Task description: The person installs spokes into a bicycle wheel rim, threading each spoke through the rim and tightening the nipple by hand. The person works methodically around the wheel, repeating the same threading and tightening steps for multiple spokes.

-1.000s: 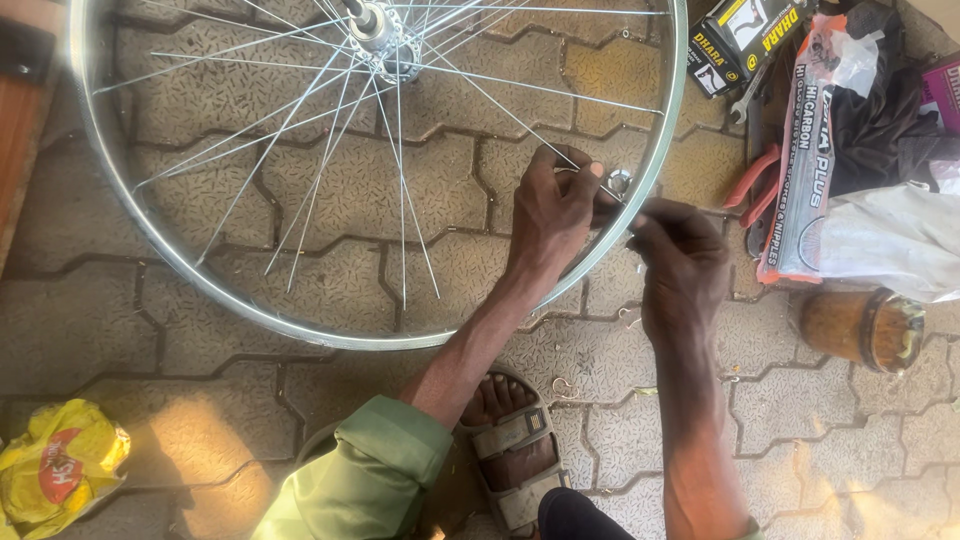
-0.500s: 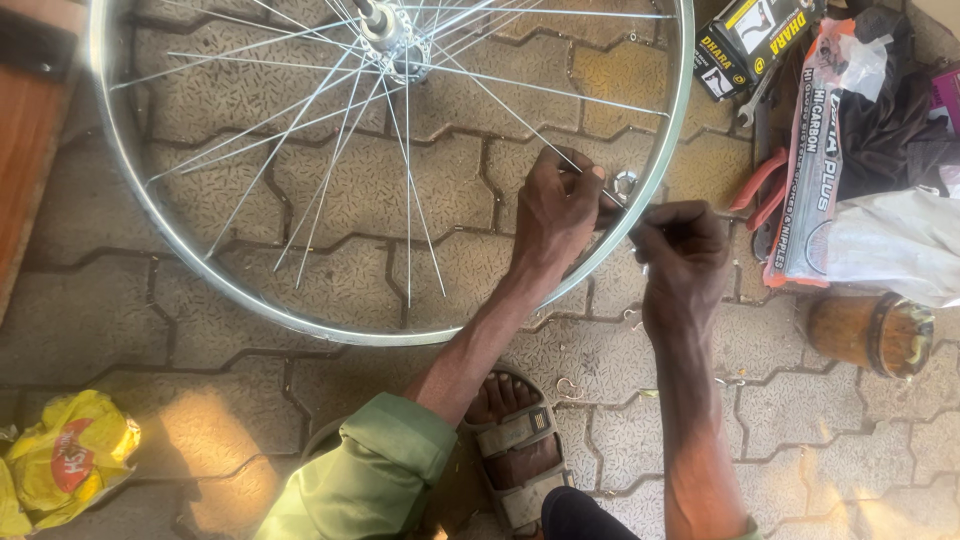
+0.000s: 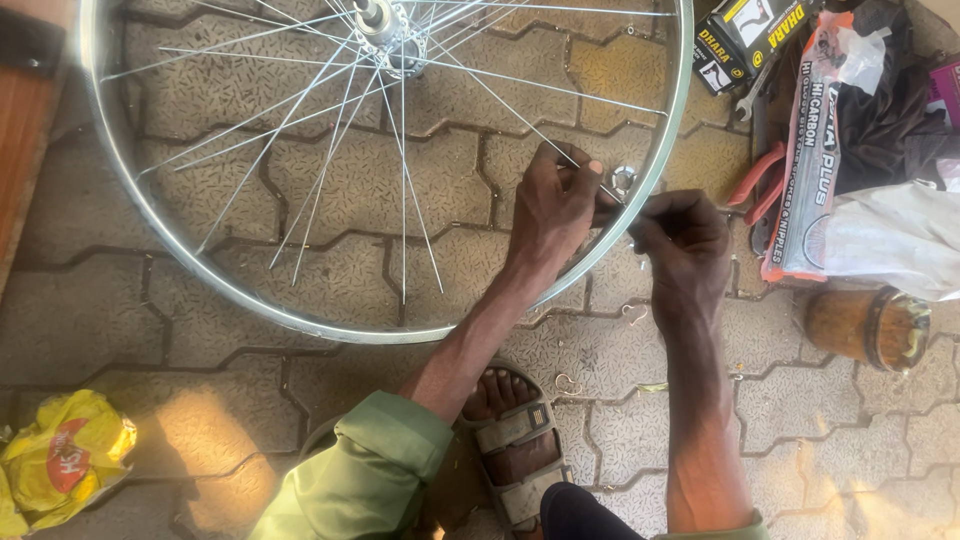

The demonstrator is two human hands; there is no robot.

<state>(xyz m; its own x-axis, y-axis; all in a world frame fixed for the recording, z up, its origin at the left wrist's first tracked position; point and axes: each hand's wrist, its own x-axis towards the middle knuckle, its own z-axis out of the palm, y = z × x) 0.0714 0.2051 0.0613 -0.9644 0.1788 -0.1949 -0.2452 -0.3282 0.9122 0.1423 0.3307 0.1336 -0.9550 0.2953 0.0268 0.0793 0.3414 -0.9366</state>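
Fingers of the left hand pinch a spoke beside the wheel rim, while the right hand fingers close on a thin tool there.

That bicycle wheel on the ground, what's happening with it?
A person sits over a spoked wheel rim lying flat on paving stones. The left hand pinches a thin spoke close to the rim's inner edge, and the right hand meets it from just outside the rim. A sandalled foot rests below. To the right lie packets, red-handled pliers and a small brown jar; a crumpled yellow bag sits at lower left.
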